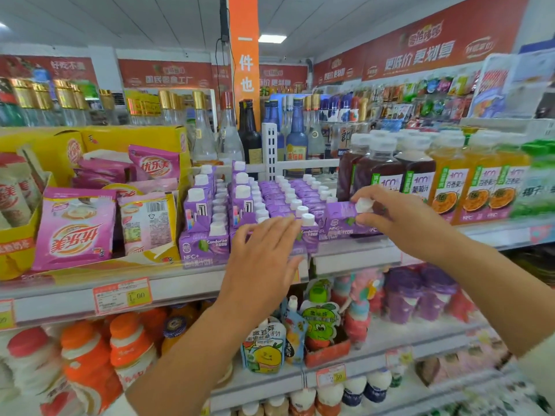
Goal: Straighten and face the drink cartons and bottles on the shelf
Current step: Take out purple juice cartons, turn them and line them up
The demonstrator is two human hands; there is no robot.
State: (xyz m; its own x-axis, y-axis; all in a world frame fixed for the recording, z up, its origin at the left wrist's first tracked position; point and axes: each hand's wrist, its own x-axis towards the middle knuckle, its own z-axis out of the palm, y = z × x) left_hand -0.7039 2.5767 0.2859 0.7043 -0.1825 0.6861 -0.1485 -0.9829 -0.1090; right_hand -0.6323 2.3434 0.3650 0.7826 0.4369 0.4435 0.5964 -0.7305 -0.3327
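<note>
Several purple drink cartons (204, 244) with white caps stand in rows on the middle shelf (186, 286). My left hand (261, 259) lies with straight fingers against the fronts of the front-row cartons near the centre. My right hand (399, 217) pinches the top of a front purple carton (339, 219) at its white cap, at the right end of the purple block. Right of it stand dark juice bottles (387, 172) and orange juice bottles (477, 181) with white caps, labels facing out.
A yellow display box (18, 244) of pink milk-tea sachets sits at the left of the same shelf. Glass liquor bottles (249, 133) stand behind. The lower shelf holds orange-capped bottles (129, 346), juice pouches (264, 346) and purple cups (420, 295).
</note>
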